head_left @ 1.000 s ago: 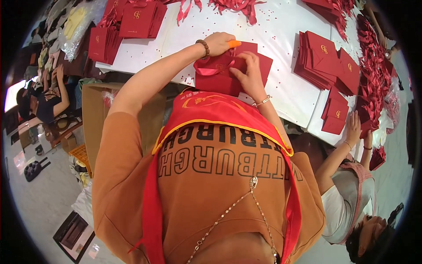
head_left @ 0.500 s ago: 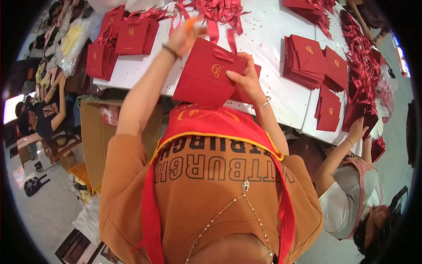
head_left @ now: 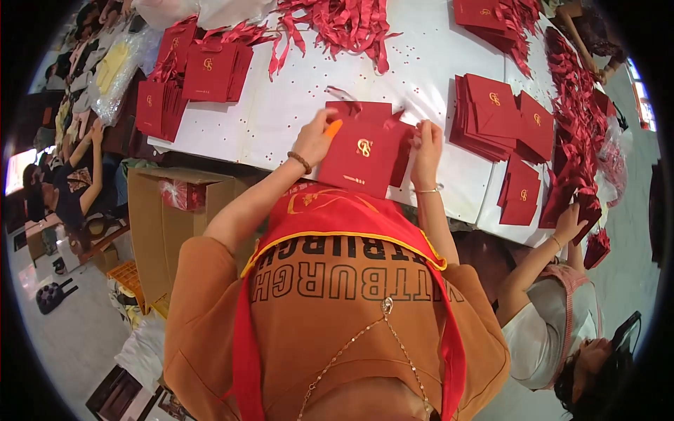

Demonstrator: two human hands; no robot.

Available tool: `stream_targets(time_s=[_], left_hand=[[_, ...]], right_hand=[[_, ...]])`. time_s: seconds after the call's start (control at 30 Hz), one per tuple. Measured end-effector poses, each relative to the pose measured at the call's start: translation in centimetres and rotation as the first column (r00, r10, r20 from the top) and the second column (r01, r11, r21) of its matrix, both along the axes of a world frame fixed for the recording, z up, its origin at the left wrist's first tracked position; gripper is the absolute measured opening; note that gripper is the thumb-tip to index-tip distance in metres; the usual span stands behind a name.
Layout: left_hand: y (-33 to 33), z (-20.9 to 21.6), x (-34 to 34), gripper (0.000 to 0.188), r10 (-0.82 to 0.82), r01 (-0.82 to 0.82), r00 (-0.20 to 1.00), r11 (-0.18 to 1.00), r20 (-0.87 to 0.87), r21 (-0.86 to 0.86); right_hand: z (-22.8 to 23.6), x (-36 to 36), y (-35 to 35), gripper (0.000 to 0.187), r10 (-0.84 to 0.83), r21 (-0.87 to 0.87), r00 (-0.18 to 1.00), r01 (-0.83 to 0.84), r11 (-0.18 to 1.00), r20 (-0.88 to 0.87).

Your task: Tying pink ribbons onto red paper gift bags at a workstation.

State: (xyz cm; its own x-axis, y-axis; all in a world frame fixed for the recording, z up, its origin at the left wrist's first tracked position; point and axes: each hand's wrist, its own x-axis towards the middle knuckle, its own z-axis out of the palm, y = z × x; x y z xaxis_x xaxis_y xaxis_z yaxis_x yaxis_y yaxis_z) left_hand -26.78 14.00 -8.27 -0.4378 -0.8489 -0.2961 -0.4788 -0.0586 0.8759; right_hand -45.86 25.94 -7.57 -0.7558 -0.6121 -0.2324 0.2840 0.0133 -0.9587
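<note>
A red paper bag (head_left: 356, 156) with a gold emblem lies at the table's near edge, in front of my apron. My left hand (head_left: 314, 142) grips its left edge, an orange finger cover (head_left: 333, 128) pressed against the front. At the bag's upper right, my right hand (head_left: 426, 149) is closed in a pinch on a red ribbon (head_left: 394, 119) that comes from the bag's top. Another piece of ribbon (head_left: 342, 92) curls above the bag's upper left. More red card shows behind the bag on its right side.
Loose red ribbons (head_left: 344, 31) are heaped on the white table (head_left: 281, 119) ahead. Stacks of finished-looking red bags (head_left: 213, 70) stand at left, with flat ones (head_left: 484, 116) at right. A cardboard box (head_left: 151, 231) is below left. A co-worker's hand (head_left: 570, 223) works at far right.
My left hand has come down from above the bag to its left edge. The bag now faces upright, and my right hand has moved from its front to the ribbon at upper right.
</note>
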Motion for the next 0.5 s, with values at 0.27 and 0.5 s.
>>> stream_targets(time_s=[0.27, 0.5], left_hand=[[-12.6, -0.6, 0.8, 0.030, 0.371, 0.055, 0.827, 0.695, 0.422, -0.717], [-13.9, -2.4, 2.8, 0.030, 0.177, 0.113, 0.887, 0.812, 0.426, -0.573]], right_hand=[[3.0, 2.4, -0.4, 0.015, 0.456, 0.181, 0.798, -0.418, 0.890, -0.395], [2.0, 3.3, -1.2, 0.013, 0.600, 0.209, 0.721, -0.564, 0.799, -0.347]])
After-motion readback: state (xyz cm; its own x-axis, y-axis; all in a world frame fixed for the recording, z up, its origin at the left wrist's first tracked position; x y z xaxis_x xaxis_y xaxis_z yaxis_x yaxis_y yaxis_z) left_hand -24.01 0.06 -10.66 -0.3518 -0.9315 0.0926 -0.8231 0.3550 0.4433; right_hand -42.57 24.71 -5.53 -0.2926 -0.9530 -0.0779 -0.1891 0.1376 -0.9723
